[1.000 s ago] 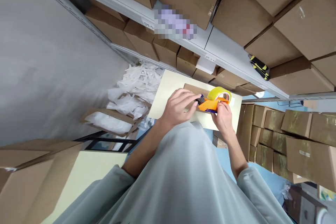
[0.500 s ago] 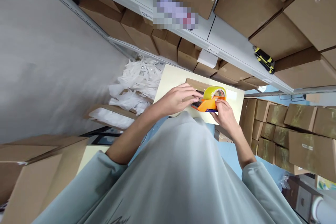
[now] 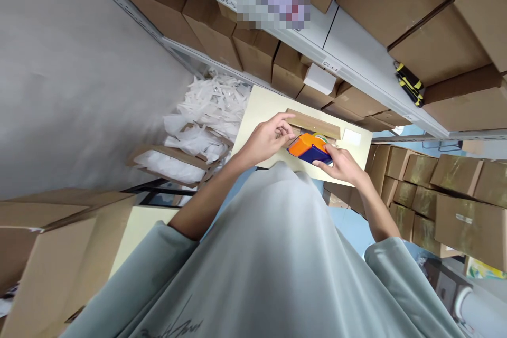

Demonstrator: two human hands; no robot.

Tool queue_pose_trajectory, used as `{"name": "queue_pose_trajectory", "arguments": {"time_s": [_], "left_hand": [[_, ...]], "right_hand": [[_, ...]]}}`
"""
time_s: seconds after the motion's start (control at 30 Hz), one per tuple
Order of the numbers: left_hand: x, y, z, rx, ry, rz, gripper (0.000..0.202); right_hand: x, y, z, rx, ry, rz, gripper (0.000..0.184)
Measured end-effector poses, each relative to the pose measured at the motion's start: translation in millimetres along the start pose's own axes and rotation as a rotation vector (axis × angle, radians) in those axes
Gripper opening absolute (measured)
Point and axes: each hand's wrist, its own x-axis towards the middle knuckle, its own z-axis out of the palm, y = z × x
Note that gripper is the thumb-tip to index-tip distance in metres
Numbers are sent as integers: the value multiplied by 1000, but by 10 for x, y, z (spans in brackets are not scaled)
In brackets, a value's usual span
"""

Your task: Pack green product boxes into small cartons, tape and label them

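Note:
My right hand (image 3: 339, 162) grips an orange and blue tape dispenser (image 3: 307, 148), its thumb on top. The dispenser lies tilted, its blue underside facing me. Behind the orange body only a sliver of the yellow-green tape roll (image 3: 320, 137) shows. My left hand (image 3: 271, 137) is just left of the dispenser's front end, index finger stretched out and the other fingers loosely curled, with nothing visible in them. A small cardboard box (image 3: 315, 122) rests on the pale tabletop (image 3: 261, 103) behind the dispenser, which partly hides it.
Shelves of cardboard boxes (image 3: 253, 53) run behind the table. Pliers with yellow and black handles (image 3: 410, 84) lie on the upper shelf. White paper scraps (image 3: 216, 105) are heaped at the left. More boxes (image 3: 423, 185) are stacked at the right, and a large carton (image 3: 59, 259) stands at the lower left.
The right hand has turned the tape dispenser over, so its blue underside now shows and the roll is mostly hidden. My left hand has drawn back slightly from it, curling its fingers.

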Motion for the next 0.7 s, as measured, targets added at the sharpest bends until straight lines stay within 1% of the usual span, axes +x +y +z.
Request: {"name": "queue_pose_trajectory", "arguments": {"time_s": [0.07,0.17,0.3,0.43,0.57,0.7], "left_hand": [[-19,-123,51,-87,8,-82,55],[-21,-248,88,-216,-5,-180,65],[73,-383,13,-260,47,-240,71],[221,-603,-82,-272,102,-315,71],[337,-860,-201,-328,176,-398,66],[410,-1073,-378,-291,281,-394,58]], "right_hand": [[12,18,-124,53,-114,31,47],[15,65,-335,154,-256,47,47],[60,179,-600,342,-421,88,53],[226,359,-752,565,-565,212,63],[427,581,-805,654,-634,305,70],[546,798,-816,675,-631,381,73]]}}
